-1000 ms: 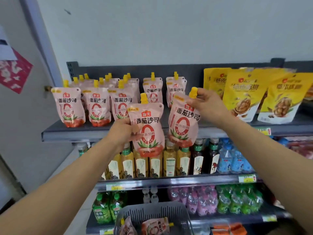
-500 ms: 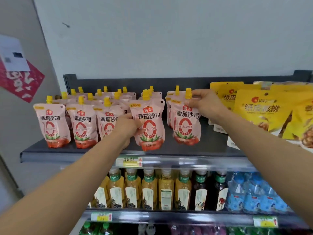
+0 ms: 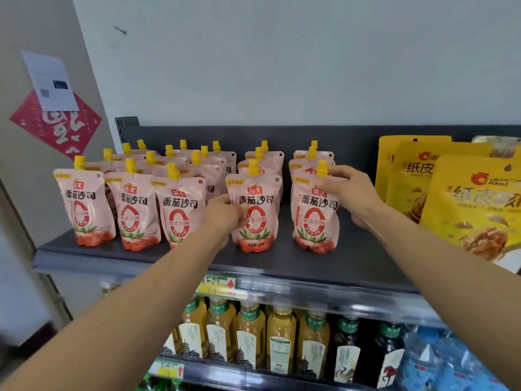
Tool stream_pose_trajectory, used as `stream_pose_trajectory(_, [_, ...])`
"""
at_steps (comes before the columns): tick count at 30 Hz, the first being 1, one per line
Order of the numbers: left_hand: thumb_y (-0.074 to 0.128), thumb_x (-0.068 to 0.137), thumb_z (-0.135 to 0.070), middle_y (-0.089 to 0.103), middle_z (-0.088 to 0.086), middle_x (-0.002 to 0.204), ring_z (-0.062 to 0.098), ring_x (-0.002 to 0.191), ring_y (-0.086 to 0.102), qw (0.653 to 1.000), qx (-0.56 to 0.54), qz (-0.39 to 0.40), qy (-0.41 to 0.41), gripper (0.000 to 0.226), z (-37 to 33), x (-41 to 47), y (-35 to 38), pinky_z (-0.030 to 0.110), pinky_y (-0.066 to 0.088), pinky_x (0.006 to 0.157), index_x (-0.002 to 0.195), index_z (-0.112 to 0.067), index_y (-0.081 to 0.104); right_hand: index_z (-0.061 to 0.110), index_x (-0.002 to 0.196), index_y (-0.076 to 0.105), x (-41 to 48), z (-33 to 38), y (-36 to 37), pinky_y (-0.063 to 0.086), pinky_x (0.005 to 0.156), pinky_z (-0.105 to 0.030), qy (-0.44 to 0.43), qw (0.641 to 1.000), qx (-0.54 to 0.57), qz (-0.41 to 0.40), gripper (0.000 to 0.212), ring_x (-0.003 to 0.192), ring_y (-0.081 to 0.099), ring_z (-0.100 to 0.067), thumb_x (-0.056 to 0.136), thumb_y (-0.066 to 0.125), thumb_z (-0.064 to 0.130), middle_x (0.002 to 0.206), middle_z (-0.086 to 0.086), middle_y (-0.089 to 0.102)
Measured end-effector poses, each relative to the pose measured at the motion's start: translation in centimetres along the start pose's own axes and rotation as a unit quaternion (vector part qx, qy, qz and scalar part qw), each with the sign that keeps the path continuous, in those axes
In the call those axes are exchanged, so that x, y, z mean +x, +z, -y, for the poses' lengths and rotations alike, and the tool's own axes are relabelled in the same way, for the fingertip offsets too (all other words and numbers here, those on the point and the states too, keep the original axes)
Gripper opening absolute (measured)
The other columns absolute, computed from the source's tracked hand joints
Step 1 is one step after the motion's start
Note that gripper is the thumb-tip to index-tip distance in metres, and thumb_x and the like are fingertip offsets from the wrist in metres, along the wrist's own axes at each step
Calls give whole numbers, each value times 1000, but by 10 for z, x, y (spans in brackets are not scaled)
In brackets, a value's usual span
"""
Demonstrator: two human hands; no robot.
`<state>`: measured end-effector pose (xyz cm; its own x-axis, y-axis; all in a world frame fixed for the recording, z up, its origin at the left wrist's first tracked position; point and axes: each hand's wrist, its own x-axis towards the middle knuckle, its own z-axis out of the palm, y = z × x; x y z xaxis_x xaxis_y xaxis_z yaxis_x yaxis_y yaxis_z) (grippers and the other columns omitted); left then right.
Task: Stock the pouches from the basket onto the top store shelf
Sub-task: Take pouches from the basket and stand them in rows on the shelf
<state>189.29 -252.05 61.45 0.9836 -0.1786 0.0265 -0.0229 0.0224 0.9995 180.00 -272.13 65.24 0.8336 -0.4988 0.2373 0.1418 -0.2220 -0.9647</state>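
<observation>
White wall (image 3: pixel 282 66); red paper (image 3: pixel 56 128) on perhaps a door (image 3: pixel 33 24).

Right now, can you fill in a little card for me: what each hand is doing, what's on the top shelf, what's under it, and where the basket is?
Left hand: grips the left-hand pouch by its side edge
Right hand: holds the right-hand pouch at its top
Both pouches: upright, bottoms on the top shelf
Beside them: rows of the same pouches, yellow bags
Shelf below: bottles
Basket: not in view
</observation>
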Motion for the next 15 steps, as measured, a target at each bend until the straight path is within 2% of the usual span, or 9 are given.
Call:
stream_pose_trajectory(3, [53,92,0,62,8,103,10,75,59,1000,13,7,17,25,0,3,1,15,52,50,115,-1,61,13,110,60,-2,-17,1,57,77,-38,61,998,34,11,36,89,69,-22,77,73,6,104,-5,71])
stream_pose_trajectory(6, [52,91,4,62,8,107,13,81,61,1000,13,23,11,27,0,4,-1,17,53,50,116,-2,59,13,109,64,-11,-32,1,53,92,-46,107,992,-4,64,39,100,67,-26,73,75,2,111,-6,70])
stream_pose_trajectory(10, [54,89,6,61,12,122,30,112,60,997,28,62,-45,34,6,1,-5,29,57,59,120,-7,56,16,106,58,-17,-41,1,47,98,-43,114,986,-72,95,43,110,62,-25,72,74,-6,118,-6,66])
stream_pose_trajectory(15, [52,90,7,60,14,127,32,117,57,997,38,50,-41,36,8,2,-5,33,57,68,123,-6,54,13,116,59,-13,-41,2,47,97,-44,90,990,-89,64,49,114,61,-26,73,72,-6,122,-7,66])
